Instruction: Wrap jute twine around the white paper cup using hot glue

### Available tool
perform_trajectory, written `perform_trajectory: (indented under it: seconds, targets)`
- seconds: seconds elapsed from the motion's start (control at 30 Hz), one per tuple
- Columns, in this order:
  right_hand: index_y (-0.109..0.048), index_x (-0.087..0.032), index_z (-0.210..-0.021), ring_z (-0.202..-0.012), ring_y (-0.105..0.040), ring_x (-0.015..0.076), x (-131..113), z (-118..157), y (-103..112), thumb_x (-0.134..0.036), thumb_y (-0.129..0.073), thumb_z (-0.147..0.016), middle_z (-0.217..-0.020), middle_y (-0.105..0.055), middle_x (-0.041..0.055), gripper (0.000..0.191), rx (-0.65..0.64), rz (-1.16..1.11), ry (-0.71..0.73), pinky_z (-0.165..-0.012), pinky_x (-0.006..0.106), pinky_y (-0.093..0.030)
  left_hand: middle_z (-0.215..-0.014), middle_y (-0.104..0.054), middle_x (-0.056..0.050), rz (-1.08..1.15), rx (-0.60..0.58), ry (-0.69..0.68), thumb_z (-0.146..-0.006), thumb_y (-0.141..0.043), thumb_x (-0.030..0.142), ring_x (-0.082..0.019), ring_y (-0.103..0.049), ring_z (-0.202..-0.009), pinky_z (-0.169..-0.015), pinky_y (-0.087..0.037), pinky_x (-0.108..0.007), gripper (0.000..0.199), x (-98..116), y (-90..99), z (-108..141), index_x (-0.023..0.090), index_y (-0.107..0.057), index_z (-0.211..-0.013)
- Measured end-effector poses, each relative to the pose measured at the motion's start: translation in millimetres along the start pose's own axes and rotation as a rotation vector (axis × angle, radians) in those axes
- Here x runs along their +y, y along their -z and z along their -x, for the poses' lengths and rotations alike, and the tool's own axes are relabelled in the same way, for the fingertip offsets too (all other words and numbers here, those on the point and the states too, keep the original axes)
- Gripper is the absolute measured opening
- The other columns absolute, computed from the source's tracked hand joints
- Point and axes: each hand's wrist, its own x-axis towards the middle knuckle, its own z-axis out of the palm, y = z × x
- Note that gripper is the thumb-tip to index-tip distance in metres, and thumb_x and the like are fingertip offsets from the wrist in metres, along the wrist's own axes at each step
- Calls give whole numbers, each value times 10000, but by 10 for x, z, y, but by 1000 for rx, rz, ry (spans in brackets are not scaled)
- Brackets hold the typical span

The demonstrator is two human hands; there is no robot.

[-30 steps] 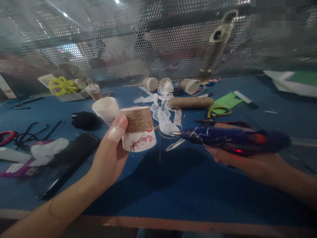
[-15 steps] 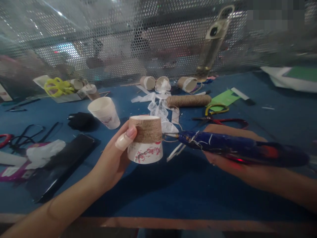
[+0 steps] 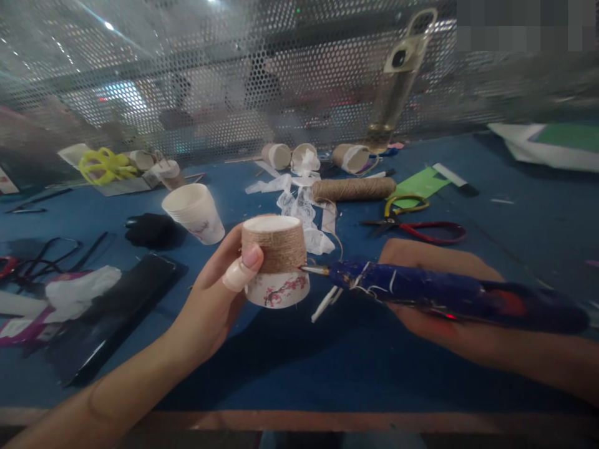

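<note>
My left hand [image 3: 222,274] grips an upside-down paper cup [image 3: 283,290], its thumb on the near side. Brown twine [image 3: 276,246] is wound in rows round the cup's upper half; pink blossom print shows on the white part below. A blue hot glue gun [image 3: 421,280] lies in my right hand [image 3: 435,324], whose fingers are wrapped round it and partly hidden. The metal nozzle points left and meets the cup's side at the lowest row of twine. A strand of twine runs from behind the cup to a twine roll [image 3: 354,189].
Stacked paper cups [image 3: 194,213] lean on the left. White lace [image 3: 302,212], red-and-yellow scissors [image 3: 416,224] and a green sheet [image 3: 418,186] lie beyond my hands. Several twine-wrapped cups [image 3: 350,158] lie near the perforated metal screen [image 3: 224,93]. A black phone-like slab [image 3: 116,318] lies at left.
The glue gun's nozzle has moved down to the lower edge of the twine on the cup. The cup has tilted slightly in my left hand, and the view has shifted a little.
</note>
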Motion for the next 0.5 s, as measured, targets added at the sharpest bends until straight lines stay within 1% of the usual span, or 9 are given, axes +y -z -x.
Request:
perform_trajectory:
  seconds: [0.13,0.23,0.37,0.43,0.5]
  targets:
    - [-524,-256,-702,-491,-455,98,-13,16,3,-248,-633,-830,-617,-519,-77,168,-5,73,19,-475,276,-368,-1159,-728,-110,-55,-5,-27,-897,-668,454,-309,-704,-1062,-837,-612,-407,334,-16,-14,8,270,-729,-1168]
    - [-486,-263,-693,-503,-474,116,-47,13,24,-270,-615,-848,-628,-519,-62,202,-22,169,38,-485,296,-381,-1187,-720,-115,-69,11,-42,-907,-652,442,-323,-692,-1088,-848,-607,-428,340,-31,0,12,281,-724,-1198]
    - [-480,-277,-680,-515,-462,147,-96,-7,40,-287,-547,-873,-606,-486,-44,205,22,228,18,-501,321,-378,-1169,-730,-93,-55,37,-56,-907,-658,434,-283,-706,-1022,-845,-605,-393,330,-15,-3,16,275,-740,-1185]
    - [-476,-278,-684,-508,-447,144,-100,-11,42,-269,-548,-871,-600,-477,-48,201,19,248,25,-497,316,-374,-1152,-737,-76,-46,44,-57,-906,-667,418,-255,-707,-1007,-848,-602,-359,301,-5,-13,18,276,-754,-1157]
    - [-462,-275,-689,-504,-457,133,-95,-4,36,-262,-570,-861,-609,-483,-58,203,-7,250,43,-492,307,-381,-1157,-737,-64,-50,31,-68,-911,-664,415,-244,-701,-1033,-851,-599,-333,290,-8,-17,19,285,-753,-1155]
